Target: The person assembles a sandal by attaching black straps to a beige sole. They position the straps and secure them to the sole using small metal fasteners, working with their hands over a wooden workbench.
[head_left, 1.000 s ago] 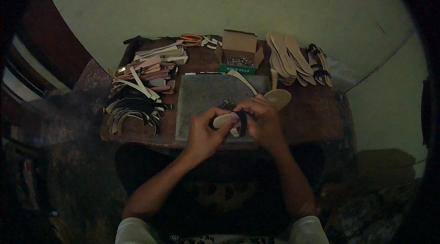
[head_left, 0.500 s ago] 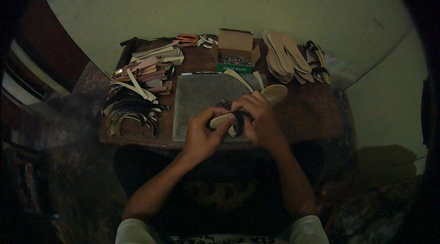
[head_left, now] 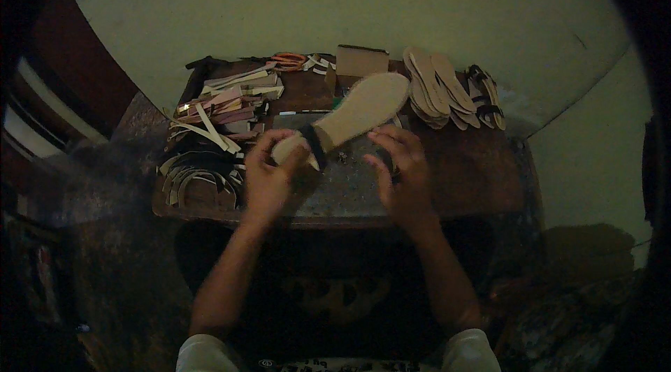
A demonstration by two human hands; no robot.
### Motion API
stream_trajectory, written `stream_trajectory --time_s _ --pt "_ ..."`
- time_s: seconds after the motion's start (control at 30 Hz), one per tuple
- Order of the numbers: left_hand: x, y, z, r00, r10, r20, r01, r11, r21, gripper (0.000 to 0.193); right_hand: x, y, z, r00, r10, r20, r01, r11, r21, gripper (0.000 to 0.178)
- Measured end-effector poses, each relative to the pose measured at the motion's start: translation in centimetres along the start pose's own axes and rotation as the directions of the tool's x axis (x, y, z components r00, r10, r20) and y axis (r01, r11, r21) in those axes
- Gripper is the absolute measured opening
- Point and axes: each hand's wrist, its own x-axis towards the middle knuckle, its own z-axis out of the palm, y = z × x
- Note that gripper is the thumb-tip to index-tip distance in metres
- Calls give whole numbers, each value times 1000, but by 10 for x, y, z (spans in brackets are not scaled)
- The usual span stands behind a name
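Note:
My left hand [head_left: 268,173] grips the narrow end of a beige shoe insole [head_left: 365,105], thumb on top. A black strap [head_left: 312,147] crosses the insole close to my thumb. The wide end points up and away to the right, raised above the grey slab [head_left: 342,197] on the table. Beside the insole's right edge is my right hand [head_left: 404,173], its thumb and fingers apart with nothing seen between them. Whether its fingertips touch the insole's edge I cannot tell.
Left on the wooden table [head_left: 475,180] lie black curved straps [head_left: 199,180] and bundles of pale and pinkish strips [head_left: 227,103]. Orange-handled scissors [head_left: 290,60] and an open cardboard box [head_left: 362,61] stand behind. Stacked insoles [head_left: 426,89] and a dark strapped sandal [head_left: 484,96] lie back right.
The insole has swung up and leftward in my left hand, so its wide end now blocks part of the box. My right hand has come off the strap and opened.

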Motion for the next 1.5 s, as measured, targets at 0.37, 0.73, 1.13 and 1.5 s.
stream_trajectory --time_s 0.37,0.73,1.13,1.5 --pt "15 -31 -11 962 -248 -113 197 918 -343 28 -19 18 31 973 84 215 -54 988 -145 15" --pt "11 -33 -7 952 -306 -30 275 890 -363 27 -7 41 57 952 69 297 41 936 -349 25" --pt "6 -30 0 950 -311 -10 285 885 -368 26 -7 35 47 992 72 100 -76 996 38 11" --pt "-12 -37 18 943 -326 64 328 887 -325 24 -16 5 21 937 310 160 -345 893 290 15"
